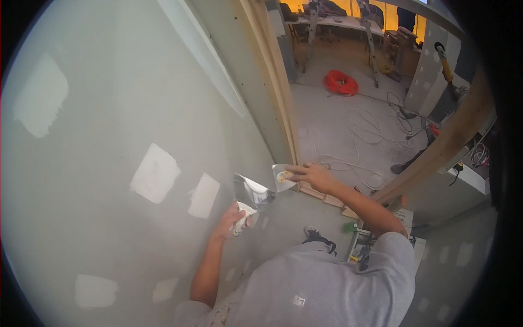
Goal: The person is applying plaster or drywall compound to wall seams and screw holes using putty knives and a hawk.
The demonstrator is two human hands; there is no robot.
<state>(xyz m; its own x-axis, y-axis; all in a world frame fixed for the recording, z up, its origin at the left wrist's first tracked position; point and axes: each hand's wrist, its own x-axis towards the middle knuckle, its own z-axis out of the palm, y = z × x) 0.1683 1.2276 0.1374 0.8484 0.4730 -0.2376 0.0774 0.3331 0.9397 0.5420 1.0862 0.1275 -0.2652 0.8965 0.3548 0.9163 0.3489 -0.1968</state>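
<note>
Holding a shiny blade (255,191) near the wall (103,180), the left hand (230,222) is closed; the right hand (316,177) holds a pale scraper (280,178) beside this blade.

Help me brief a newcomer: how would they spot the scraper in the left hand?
Start at the big grey-green wall on the left. Toward its right end, low down, the left hand grips the scraper below its blade. That broad, mirror-bright blade sets it apart from the smaller, duller plate in the right hand.
</note>
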